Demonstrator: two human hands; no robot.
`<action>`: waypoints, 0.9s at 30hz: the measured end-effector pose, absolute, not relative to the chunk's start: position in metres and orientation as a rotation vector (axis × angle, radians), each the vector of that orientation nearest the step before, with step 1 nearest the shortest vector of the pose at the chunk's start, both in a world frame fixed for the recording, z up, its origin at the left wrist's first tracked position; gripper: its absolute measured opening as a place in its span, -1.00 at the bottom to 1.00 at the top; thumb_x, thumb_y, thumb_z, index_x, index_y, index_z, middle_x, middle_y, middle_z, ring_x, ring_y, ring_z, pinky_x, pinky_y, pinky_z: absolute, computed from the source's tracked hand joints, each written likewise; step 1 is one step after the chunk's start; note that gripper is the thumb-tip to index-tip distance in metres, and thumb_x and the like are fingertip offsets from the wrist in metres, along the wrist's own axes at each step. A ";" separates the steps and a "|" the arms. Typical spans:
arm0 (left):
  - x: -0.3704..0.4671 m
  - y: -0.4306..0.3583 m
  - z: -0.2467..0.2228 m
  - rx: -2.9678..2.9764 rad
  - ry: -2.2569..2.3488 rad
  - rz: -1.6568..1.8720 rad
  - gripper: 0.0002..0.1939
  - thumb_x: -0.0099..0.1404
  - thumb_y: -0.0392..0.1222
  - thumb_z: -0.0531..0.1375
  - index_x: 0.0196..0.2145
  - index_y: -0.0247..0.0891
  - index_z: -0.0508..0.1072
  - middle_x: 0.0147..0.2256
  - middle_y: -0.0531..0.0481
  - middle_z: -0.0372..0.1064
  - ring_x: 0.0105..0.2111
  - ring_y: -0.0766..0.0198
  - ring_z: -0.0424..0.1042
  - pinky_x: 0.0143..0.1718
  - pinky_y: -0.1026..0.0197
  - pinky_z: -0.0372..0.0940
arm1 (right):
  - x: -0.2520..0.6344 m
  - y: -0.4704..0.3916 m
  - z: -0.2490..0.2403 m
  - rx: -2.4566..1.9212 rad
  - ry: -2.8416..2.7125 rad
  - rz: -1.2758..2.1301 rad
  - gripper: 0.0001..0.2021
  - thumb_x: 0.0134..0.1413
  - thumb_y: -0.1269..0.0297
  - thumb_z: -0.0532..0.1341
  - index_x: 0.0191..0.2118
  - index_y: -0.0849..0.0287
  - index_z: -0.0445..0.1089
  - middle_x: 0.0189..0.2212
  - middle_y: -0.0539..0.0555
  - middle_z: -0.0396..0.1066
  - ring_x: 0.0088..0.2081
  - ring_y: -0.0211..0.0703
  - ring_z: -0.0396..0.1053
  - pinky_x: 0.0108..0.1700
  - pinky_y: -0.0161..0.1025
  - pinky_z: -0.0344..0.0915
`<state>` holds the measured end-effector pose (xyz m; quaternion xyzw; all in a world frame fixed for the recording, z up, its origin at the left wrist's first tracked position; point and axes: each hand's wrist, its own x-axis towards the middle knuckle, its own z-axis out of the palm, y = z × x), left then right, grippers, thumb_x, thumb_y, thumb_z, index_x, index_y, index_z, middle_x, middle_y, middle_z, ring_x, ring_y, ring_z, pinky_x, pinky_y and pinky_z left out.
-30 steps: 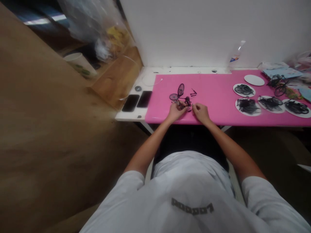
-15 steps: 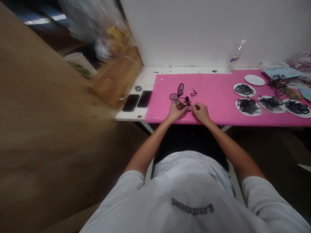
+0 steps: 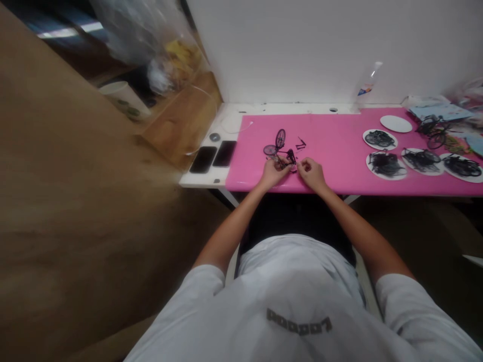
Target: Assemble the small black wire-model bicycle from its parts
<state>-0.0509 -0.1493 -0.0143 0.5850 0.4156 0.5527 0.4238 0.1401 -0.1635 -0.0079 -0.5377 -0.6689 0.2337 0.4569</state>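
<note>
Out behind the grip and away to its left showed the white table (image 3: 232,110), and across it the pink sheet (image 3: 334,146) ran right under both hands. Well off to the right of the grip sat the white plates (image 3: 396,123), four of them loaded with black parts (image 3: 385,163)! And right at the grip was the toy bicycle (image 3: 290,156), its wheels (image 3: 280,139) just beyond the left hand (image 3: 273,173), whose fingers held it. Just beside came the right hand (image 3: 312,172), curled in, fingertips narrow; whether they pinched anything, I couldn't tell. Two dark phones (image 3: 225,154) lay well left of the grip, and just beyond it, an angular piece (image 3: 301,145).
</note>
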 end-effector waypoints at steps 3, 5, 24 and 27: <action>-0.051 -0.149 -0.016 1.474 1.016 1.374 -0.76 0.22 -0.26 0.53 -0.29 -0.27 0.54 -0.29 -0.11 0.64 -0.28 0.19 0.62 -0.05 0.08 0.58 | 0.142 -0.163 -0.009 -1.317 -1.677 0.596 -0.53 0.35 -0.23 0.19 -0.41 0.05 0.36 -0.53 0.00 0.41 -0.45 -0.13 0.33 -0.28 -0.16 0.25; -0.052 -0.148 -0.017 1.476 0.994 1.379 -0.78 0.24 -0.25 0.52 -0.29 -0.27 0.54 -0.27 -0.13 0.64 -0.26 0.17 0.63 -0.04 0.07 0.58 | 0.143 -0.164 -0.008 -1.301 -1.705 0.617 -0.47 0.41 -0.24 0.14 -0.45 0.05 0.35 -0.55 0.01 0.42 -0.46 -0.12 0.34 -0.26 -0.15 0.28; -0.047 -0.143 -0.024 1.265 0.984 1.375 -0.70 0.22 -0.37 0.46 -0.18 -0.28 0.45 -0.18 -0.15 0.64 -0.18 0.21 0.67 -0.02 0.14 0.55 | 0.139 -0.165 -0.006 -1.297 -1.657 0.571 -0.46 0.30 -0.34 0.21 -0.39 0.06 0.42 -0.50 0.03 0.44 -0.42 -0.12 0.34 -0.30 -0.16 0.25; -0.048 -0.140 -0.027 1.297 0.980 1.369 -0.67 0.22 -0.31 0.49 -0.17 -0.26 0.43 -0.15 -0.18 0.64 -0.16 0.19 0.68 0.01 0.10 0.55 | 0.140 -0.166 -0.006 -1.277 -1.665 0.615 -0.43 0.36 -0.38 0.16 -0.35 0.06 0.43 -0.50 0.03 0.46 -0.42 -0.10 0.39 -0.28 -0.15 0.29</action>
